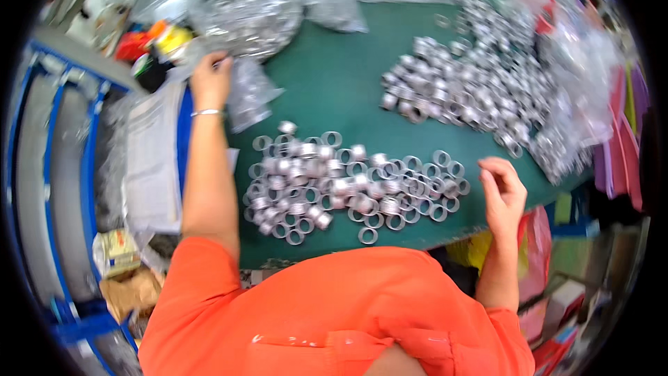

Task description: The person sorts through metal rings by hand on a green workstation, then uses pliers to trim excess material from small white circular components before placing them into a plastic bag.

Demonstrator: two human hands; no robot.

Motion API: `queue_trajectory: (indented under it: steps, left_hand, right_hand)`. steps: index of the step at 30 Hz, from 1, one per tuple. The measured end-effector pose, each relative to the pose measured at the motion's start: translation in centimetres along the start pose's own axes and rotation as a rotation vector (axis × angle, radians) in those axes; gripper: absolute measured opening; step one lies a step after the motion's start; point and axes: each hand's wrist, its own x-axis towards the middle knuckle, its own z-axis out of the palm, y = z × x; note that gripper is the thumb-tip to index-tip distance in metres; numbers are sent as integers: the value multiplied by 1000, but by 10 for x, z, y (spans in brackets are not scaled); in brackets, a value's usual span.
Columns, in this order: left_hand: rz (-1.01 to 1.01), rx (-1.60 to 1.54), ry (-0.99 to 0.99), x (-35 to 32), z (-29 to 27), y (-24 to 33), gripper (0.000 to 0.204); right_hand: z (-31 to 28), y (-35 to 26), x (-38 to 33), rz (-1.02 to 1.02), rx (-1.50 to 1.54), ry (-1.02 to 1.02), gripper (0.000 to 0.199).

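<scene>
My left hand [211, 82] is at the upper left, beside a large clear bag of metal rings [247, 10] and a small clear plastic bag [250, 94]. Its fingers are bent together, with a small dark spot between them; what they hold is hard to make out. My right hand [504, 191] hovers by the table's front edge, right of a spread of short silvery metal rings [369, 235]. Its fingers curve loosely, thumb apart, nothing visible between them. Some rings lie flat, others stand or sit in short stacks.
A bigger heap of metal rings [480, 83] covers the green table [313, 83] at the back right, next to crumpled clear bags [581, 76]. Papers [153, 160] lie on the left beside a blue rack [87, 160]. Coloured sheets [619, 139] hang at the right.
</scene>
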Motion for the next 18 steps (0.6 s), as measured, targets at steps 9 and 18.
queue_trajectory:
  steps: [9,18]
  left_hand:
    - [-4,-65,13,-12,-3,4,21]
    - [-474,-1164,-650,-137,10,162,16]
  right_hand:
    - [-57,33,17,-32,-558,351,12]
    - [-31,64,40,-115,-752,388,14]
